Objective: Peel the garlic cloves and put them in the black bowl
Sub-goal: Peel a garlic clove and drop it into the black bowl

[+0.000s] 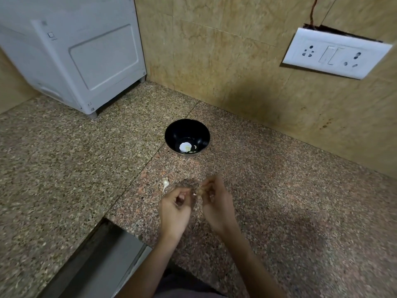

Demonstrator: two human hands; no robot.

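A black bowl (pixel 187 136) stands on the granite counter (pixel 279 201) near the wall, with pale peeled garlic cloves (pixel 192 148) and a bright glare spot at its bottom. Below it, my right hand (pixel 217 203) pinches a garlic clove (pixel 200 191) at its fingertips. My left hand (pixel 175 208) is beside it with fingers curled toward the clove's white tip; whether they pinch skin is too small to tell. A loose piece of garlic with a stem (pixel 165 183) lies on the counter left of my hands.
A white appliance (pixel 73 52) stands on the counter at the back left. A white switch and socket plate (pixel 335 53) hangs on the tiled wall at the right. The counter's front edge and a grey channel (pixel 103 261) run at the lower left.
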